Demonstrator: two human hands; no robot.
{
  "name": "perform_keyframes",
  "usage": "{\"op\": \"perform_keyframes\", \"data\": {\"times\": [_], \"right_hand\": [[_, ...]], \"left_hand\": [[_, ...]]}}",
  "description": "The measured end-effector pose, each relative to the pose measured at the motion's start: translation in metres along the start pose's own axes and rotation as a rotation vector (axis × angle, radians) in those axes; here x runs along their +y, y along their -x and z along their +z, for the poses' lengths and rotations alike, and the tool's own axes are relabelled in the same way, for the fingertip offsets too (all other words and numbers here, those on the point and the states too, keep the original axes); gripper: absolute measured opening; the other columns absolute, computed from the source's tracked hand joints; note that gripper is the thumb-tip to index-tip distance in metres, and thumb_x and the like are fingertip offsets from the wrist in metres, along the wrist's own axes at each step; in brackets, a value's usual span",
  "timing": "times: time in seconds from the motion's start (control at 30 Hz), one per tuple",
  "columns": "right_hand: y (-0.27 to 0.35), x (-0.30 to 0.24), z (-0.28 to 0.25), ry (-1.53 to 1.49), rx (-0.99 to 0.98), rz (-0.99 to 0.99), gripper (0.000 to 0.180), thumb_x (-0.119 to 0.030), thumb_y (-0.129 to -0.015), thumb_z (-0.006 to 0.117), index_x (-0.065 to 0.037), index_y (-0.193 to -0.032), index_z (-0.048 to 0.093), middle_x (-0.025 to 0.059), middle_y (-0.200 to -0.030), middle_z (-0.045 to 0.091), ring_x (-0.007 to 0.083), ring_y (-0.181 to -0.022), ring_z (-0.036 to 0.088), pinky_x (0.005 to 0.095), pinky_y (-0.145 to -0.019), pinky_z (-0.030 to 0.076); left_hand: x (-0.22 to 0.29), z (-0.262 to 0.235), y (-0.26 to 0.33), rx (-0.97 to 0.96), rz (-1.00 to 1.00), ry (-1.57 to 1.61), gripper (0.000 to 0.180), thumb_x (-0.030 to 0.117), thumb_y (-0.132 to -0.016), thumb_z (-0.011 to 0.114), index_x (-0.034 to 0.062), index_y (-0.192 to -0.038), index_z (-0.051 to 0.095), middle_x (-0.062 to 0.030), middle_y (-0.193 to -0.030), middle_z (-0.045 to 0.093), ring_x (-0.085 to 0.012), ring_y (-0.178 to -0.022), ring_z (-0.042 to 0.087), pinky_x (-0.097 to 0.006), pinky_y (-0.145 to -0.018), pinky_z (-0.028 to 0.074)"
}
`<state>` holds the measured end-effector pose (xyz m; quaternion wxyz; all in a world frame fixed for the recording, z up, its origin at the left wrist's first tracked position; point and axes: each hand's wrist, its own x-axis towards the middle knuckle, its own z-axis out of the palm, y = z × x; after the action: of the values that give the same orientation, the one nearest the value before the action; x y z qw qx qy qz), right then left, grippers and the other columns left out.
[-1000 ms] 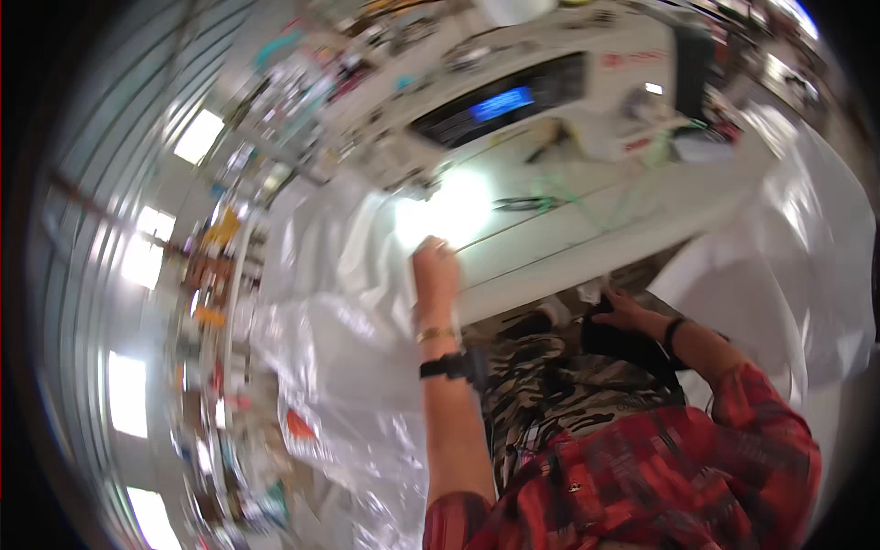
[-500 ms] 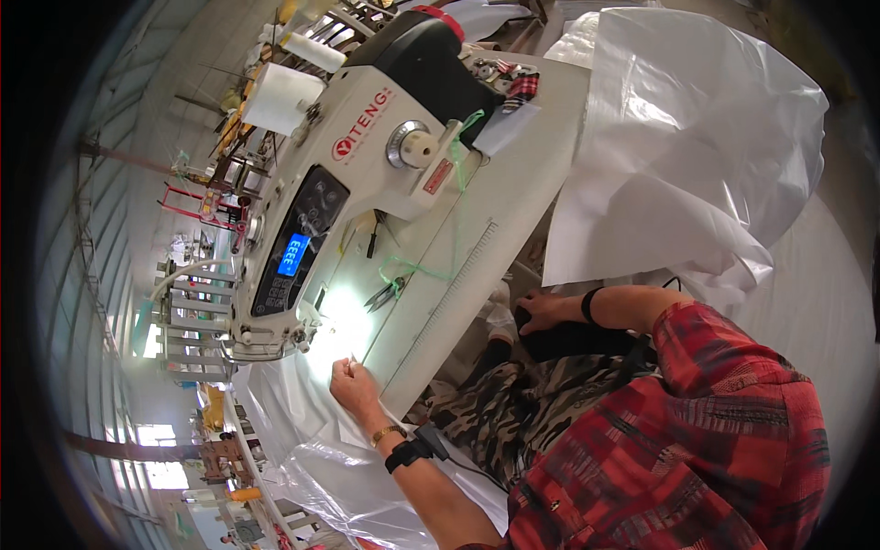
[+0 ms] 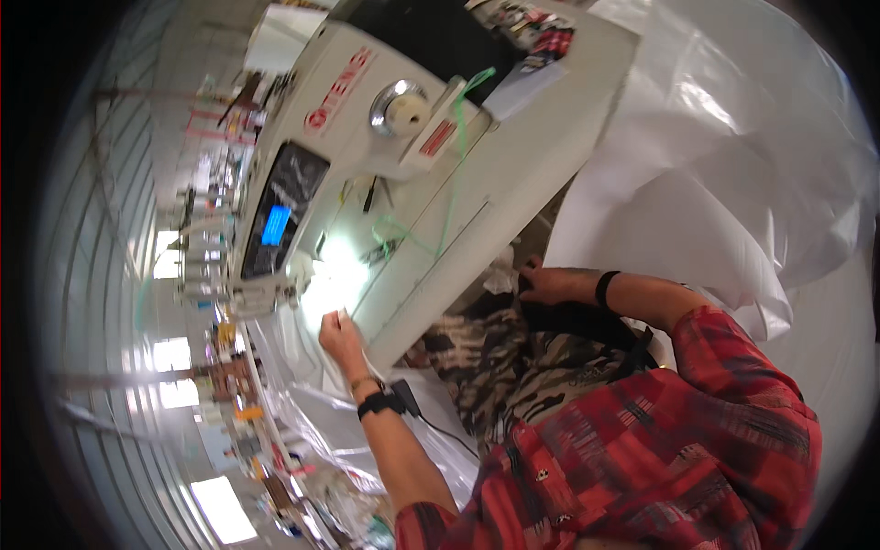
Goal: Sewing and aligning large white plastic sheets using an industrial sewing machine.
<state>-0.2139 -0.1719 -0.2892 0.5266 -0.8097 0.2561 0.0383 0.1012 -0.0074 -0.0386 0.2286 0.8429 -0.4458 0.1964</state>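
Observation:
My left hand (image 3: 343,337) is closed in a pinch at the table edge below the needle end of a white sewing machine (image 3: 362,82). A small bit of white shows at its fingertips, beside a white plastic sheet (image 3: 316,417) hanging off the table; glare from the lamp hides the detail. My right hand (image 3: 552,282) is low beside the table's front edge, above my lap. Its fingers are curled near a black item (image 3: 582,325) lying on camouflage trousers, and what they hold is hidden. Thread snips (image 3: 378,254) lie on the table near the light.
A large white plastic sheet (image 3: 678,165) is bunched at the right of the table (image 3: 532,174). Green string (image 3: 449,220) trails over the tabletop near a small black-handled tool (image 3: 370,194). Plaid scraps (image 3: 553,41) sit at the far end. Other workstations stand at the left.
The whole view has shifted, so the machine sits higher and further left. My left hand stays pinched by the needle end. My right hand stays low beside the table edge.

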Motion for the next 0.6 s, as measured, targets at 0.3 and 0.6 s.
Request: {"op": "perform_keyframes", "data": {"times": [0.3, 0.6], "right_hand": [[-0.009, 0.020, 0.009, 0.173, 0.221, -0.024, 0.071, -0.051, -0.084, 0.063, -0.007, -0.137, 0.045, 0.0263, -0.141, 0.039, 0.0456, -0.125, 0.046, 0.0481, -0.102, 0.042], [-0.006, 0.008, 0.007, 0.319, 0.258, -0.046, 0.065, -0.049, -0.086, 0.061, -0.011, -0.137, 0.047, 0.0181, -0.139, 0.045, 0.0391, -0.125, 0.047, 0.0455, -0.103, 0.041]], "left_hand": [[0.003, 0.002, -0.001, -0.014, -0.081, -0.012, 0.017, 0.015, -0.083, 0.064, -0.0023, -0.081, 0.063, -0.0151, -0.069, 0.062, -0.0251, -0.059, 0.056, -0.036, -0.061, 0.046], [0.007, 0.005, 0.001, 0.006, -0.010, 0.048, 0.013, 0.011, -0.079, 0.059, -0.0002, -0.084, 0.064, -0.0213, -0.074, 0.064, -0.0344, -0.068, 0.063, -0.041, -0.066, 0.050]]}}
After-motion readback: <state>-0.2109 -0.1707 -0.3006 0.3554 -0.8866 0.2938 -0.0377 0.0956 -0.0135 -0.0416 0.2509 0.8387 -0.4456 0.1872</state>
